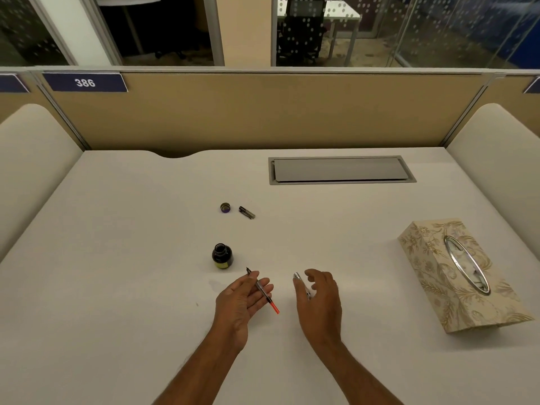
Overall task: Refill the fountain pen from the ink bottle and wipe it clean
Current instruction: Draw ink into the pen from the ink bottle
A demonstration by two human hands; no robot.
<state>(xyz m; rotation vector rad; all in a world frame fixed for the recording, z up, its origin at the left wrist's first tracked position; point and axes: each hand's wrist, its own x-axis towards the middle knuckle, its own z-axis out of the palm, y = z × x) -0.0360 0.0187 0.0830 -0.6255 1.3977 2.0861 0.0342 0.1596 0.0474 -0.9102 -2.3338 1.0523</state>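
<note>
Working surface: white desk (pixel 117 229), grey cable hatch (pixel 342 170), floral tissue box (pixel 432 258) at right.
Room: tan partition (pixel 263 112); dotted glass walls (pixel 438 30) behind.
Writing: "386" on blue tag (pixel 84 82).
Left hand (pixel 245 299): pinches fountain pen (pixel 263 290), nib toward uncapped ink bottle (pixel 222 255) just beyond.
Right hand (pixel 318 299): curled round silver barrel (pixel 296 276).

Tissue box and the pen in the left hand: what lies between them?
Head view: the right hand, holding a silver barrel, lies between pen and tissue box; otherwise bare desk.
</note>
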